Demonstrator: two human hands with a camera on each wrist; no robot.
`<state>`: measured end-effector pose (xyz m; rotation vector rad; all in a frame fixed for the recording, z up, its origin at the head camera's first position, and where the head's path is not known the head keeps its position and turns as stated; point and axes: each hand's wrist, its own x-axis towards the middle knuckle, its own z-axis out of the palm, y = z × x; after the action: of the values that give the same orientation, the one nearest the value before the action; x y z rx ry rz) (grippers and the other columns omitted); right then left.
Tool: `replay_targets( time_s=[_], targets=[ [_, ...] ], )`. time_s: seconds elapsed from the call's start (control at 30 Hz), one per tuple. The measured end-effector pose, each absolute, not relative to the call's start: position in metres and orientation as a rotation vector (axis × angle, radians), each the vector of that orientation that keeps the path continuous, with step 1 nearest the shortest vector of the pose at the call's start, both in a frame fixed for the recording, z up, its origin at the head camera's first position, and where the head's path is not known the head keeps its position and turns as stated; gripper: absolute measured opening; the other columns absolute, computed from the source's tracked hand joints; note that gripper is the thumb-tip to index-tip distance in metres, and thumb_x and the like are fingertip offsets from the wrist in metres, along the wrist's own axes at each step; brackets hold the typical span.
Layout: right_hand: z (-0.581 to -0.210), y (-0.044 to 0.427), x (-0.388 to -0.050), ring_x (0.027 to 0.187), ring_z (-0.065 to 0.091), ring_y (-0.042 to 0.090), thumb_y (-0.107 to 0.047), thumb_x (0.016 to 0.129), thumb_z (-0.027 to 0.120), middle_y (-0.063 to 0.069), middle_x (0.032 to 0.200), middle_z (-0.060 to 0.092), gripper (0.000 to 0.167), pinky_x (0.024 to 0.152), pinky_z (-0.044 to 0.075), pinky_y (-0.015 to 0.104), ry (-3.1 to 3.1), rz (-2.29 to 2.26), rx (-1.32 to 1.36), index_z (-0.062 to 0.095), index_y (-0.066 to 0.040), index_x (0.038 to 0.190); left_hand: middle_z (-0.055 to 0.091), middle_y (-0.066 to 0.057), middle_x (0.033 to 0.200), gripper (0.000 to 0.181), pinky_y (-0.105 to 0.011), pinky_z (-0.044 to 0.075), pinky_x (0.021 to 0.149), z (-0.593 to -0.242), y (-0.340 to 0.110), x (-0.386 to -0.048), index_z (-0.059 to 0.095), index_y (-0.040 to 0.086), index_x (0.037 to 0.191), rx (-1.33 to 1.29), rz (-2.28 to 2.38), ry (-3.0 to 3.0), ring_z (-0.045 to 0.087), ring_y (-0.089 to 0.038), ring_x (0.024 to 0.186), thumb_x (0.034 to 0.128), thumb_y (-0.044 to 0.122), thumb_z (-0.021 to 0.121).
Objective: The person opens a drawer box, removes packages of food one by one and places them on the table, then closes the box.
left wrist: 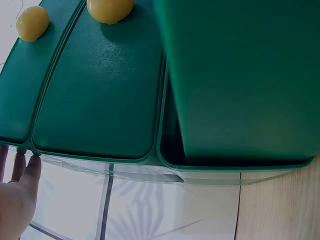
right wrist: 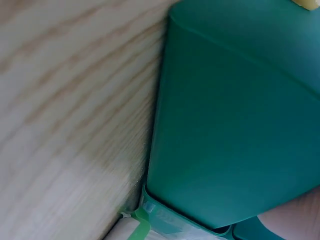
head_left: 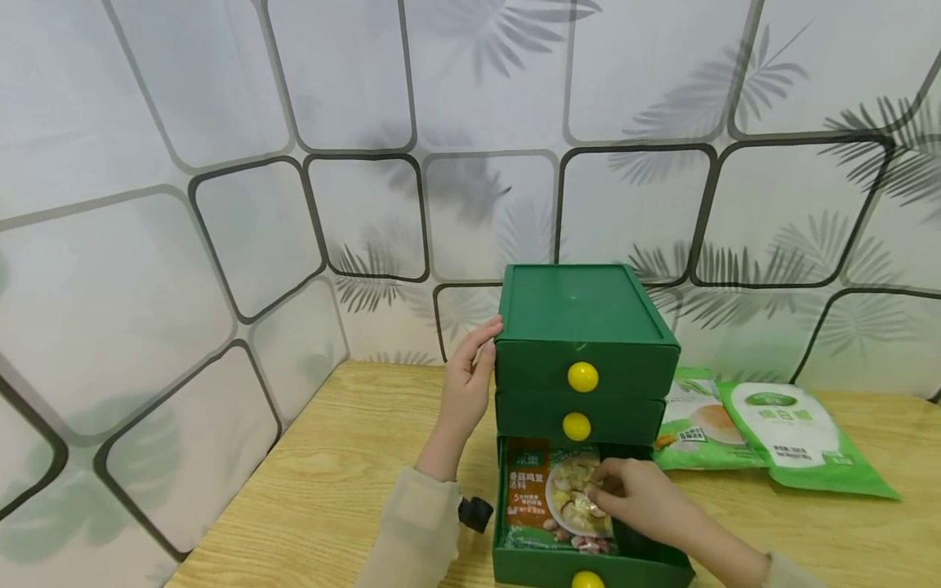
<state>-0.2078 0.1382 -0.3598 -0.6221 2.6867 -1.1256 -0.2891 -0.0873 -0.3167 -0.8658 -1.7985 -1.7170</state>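
A green drawer cabinet [head_left: 581, 304] with round yellow knobs stands on the table, and its bottom drawer [head_left: 540, 565] is pulled out. Inside that drawer lies a soup seasoning packet [head_left: 525, 505], printed with a bowl of food. My right hand [head_left: 647, 500] reaches in over the drawer's right side and pinches the packet near its right edge; the exact fingertip contact is partly hidden. Against the cabinet's upper left side rests my left hand [head_left: 468, 380], its fingers extended. The left wrist view shows the left fingers [left wrist: 31, 172] touching the cabinet's edge.
Two green-and-white food bags [head_left: 698, 425] [head_left: 797, 429] lie right of the cabinet. A small black object [head_left: 475, 514] shows beside the left sleeve. The wood-grain table [head_left: 331, 474] meets a patterned curtain [head_left: 492, 212] behind.
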Motion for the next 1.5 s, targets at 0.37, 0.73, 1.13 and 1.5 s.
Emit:
replay_targets(
  time_s=[0.37, 0.73, 1.13, 1.5],
  targets=[
    [-0.355, 0.142, -0.211, 0.08, 0.058, 0.023, -0.008, 0.084, 0.054, 0.009, 0.088, 0.06, 0.043, 0.065, 0.05, 0.036, 2.507, -1.427, -0.292, 0.043, 0.018, 0.117, 0.043, -0.021, 0.128, 0.028, -0.043, 0.037, 0.093, -0.298, -0.087, -0.268, 0.048, -0.012, 0.118, -0.832, -1.753, -1.819, 0.036, -0.027, 0.121, 0.0938, -0.002, 0.037],
    [-0.355, 0.14, -0.213, 0.097, 0.055, 0.032, -0.006, 0.086, 0.049, 0.026, 0.108, 0.052, 0.053, 0.076, 0.048, 0.04, 2.251, -1.703, -0.029, 0.026, 0.023, 0.125, 0.043, -0.02, 0.128, 0.028, -0.041, 0.037, 0.092, -0.297, -0.086, -0.268, 0.049, -0.011, 0.118, -0.831, -1.746, -1.823, 0.036, -0.025, 0.121, 0.0939, -0.002, 0.037],
    [-0.357, 0.14, -0.214, 0.103, 0.052, 0.032, -0.009, 0.087, 0.047, 0.038, 0.124, 0.032, 0.055, 0.082, 0.045, 0.042, 2.047, -1.804, -0.049, 0.023, 0.025, 0.124, 0.045, -0.01, 0.129, 0.03, -0.036, 0.039, 0.09, -0.315, -0.088, -0.289, 0.052, -0.001, 0.121, -0.868, -1.69, -1.804, 0.037, -0.014, 0.121, 0.0955, 0.009, 0.039],
    [-0.366, 0.133, -0.215, 0.089, 0.058, 0.021, -0.008, 0.085, 0.048, 0.018, 0.103, 0.055, 0.057, 0.078, 0.048, 0.037, 1.941, -1.83, -0.148, 0.022, 0.028, 0.121, 0.043, -0.021, 0.128, 0.028, -0.042, 0.037, 0.092, -0.296, -0.086, -0.266, 0.048, -0.011, 0.118, -0.835, -1.738, -1.835, 0.036, -0.027, 0.122, 0.0937, -0.003, 0.036]
  ],
)
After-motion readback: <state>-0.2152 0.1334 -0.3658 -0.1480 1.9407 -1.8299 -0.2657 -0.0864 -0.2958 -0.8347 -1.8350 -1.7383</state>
